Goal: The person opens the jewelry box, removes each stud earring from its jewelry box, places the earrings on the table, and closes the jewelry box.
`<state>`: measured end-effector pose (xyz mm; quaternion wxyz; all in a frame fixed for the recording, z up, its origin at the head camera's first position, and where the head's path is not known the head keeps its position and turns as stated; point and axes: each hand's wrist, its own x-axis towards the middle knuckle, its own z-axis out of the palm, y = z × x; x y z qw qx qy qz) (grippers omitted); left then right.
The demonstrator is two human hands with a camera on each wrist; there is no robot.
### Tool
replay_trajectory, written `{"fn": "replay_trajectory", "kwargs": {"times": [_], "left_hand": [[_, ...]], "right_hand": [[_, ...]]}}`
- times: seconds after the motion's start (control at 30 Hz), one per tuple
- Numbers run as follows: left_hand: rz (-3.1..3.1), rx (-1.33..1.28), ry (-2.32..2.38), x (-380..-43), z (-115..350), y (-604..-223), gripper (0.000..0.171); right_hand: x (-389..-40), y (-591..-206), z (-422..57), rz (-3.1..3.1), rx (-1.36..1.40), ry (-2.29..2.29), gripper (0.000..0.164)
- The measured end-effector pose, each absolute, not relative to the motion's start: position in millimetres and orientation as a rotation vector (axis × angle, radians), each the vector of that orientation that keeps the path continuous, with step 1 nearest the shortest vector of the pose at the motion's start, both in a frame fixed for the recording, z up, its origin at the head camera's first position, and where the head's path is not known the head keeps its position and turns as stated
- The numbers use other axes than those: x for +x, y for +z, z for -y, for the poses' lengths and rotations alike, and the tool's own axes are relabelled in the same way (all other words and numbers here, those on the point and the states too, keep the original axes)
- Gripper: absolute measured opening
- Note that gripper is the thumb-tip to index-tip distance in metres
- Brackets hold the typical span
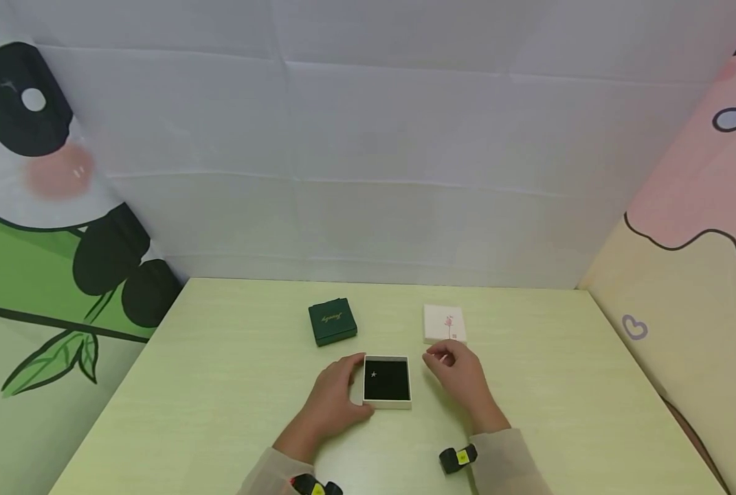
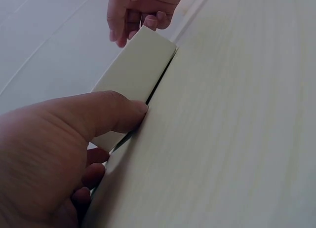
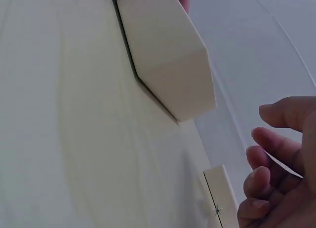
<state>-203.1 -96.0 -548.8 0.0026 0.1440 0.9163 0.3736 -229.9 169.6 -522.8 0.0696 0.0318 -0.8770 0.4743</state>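
the open white box sits between the table's left and right edges, pinched at its left side by the left hand's thumb and fingers. the right hand hovers just right, fingers loosely curled, thumb apart. a matte black insert bears a tiny star; square dark-green box nearer the far edge.

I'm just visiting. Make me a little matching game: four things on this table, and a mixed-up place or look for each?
Things:
1. Green box
2. Open box
3. Small star
4. Flower-printed white piece

Places or looks:
A. On black lining
B. Just beyond the right hand
C. Gold lettering on top
D. Held by the left hand

Pairs: 1-C, 2-D, 3-A, 4-B
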Motion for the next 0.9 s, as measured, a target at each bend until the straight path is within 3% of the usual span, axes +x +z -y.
{"fn": "replay_trajectory", "kwargs": {"times": [0.4, 0.9], "left_hand": [[-2.847, 0.487, 1.171, -192.5, 109.0, -553.4, 0.089], [-2.84, 0.56, 1.145, -181.2, 124.3, -558.3, 0.088]], "right_hand": [[-205.6, -538.7, -131.1, 2.618, 0.3, 1.615, 0.027], [-186.4, -546.9, -100.1, 2.653, 0.424, 1.477, 0.019]]}}
